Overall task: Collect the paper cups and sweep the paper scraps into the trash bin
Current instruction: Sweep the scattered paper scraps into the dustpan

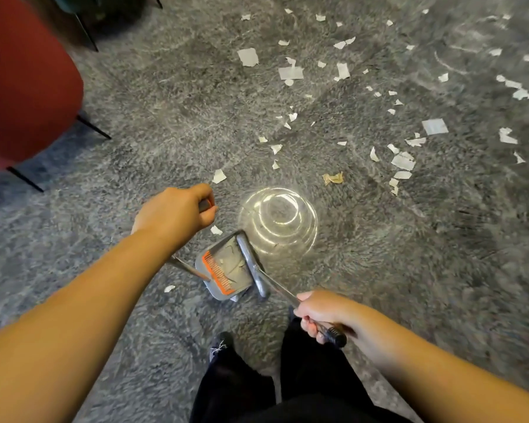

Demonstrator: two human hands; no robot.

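Two hands grip handles: left hand [177,213] the grey dustpan's [226,267], holding few scraps, right hand [321,314] the broom's [252,264].

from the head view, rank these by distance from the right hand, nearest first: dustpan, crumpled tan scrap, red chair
Measured from the right hand:
1. dustpan, on the floor just ahead and to its left, beside the broom head.
2. crumpled tan scrap, farther ahead on the carpet, past the bright light spot.
3. red chair, far off at the upper left edge.
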